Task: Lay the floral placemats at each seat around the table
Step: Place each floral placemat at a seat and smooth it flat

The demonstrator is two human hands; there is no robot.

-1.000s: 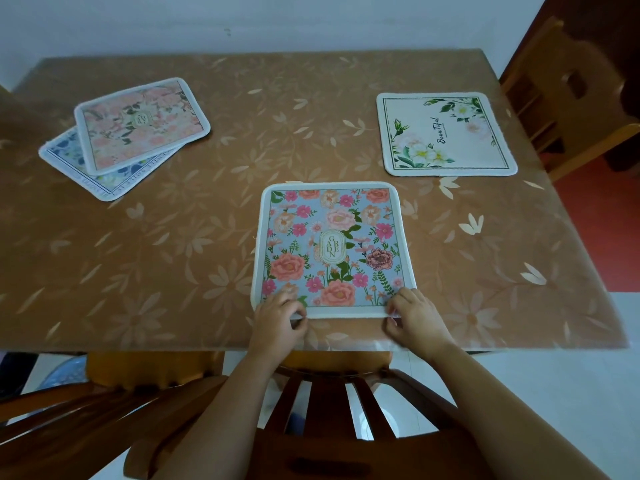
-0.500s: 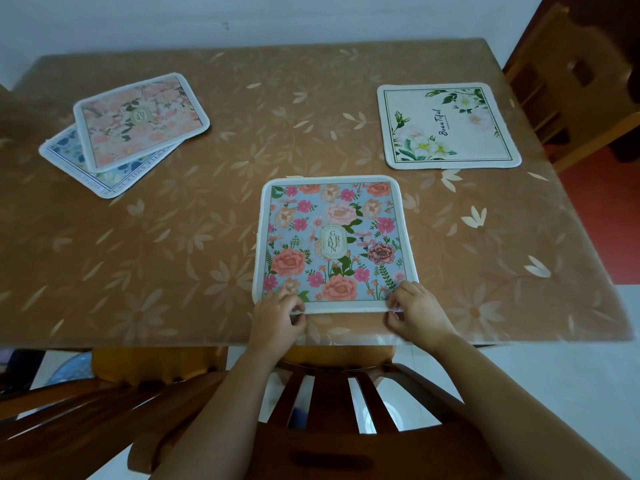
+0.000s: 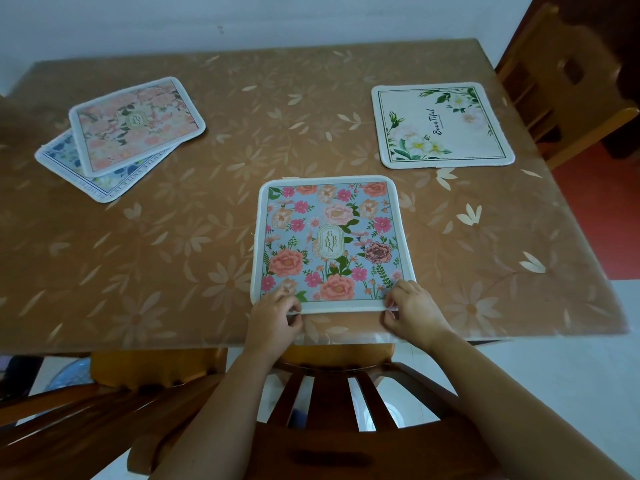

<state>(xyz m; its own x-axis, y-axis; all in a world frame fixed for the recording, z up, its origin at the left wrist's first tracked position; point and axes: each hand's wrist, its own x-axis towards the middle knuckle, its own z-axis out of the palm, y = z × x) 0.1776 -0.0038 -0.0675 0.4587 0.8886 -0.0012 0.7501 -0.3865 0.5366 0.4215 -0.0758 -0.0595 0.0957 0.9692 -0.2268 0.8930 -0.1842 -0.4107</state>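
Observation:
A blue floral placemat [image 3: 330, 242] marked "Garden" lies flat near the table's front edge, in front of me. My left hand [image 3: 273, 318] pinches its near left corner and my right hand [image 3: 412, 311] pinches its near right corner. A white placemat [image 3: 440, 126] with green leaves lies at the right side of the table. At the far left a pink floral placemat [image 3: 136, 124] rests askew on top of a blue-and-white placemat [image 3: 65, 161].
The brown table [image 3: 207, 237] has a glossy flower-patterned cover. A dark wooden chair back [image 3: 332, 393] stands directly below my arms at the front edge. Another wooden chair [image 3: 568, 81] stands at the right side, and a chair part [image 3: 62, 420] shows at lower left.
The blue placemat has slid a little away from the table's front edge while both hands keep hold of its near corners. The other mats have not moved.

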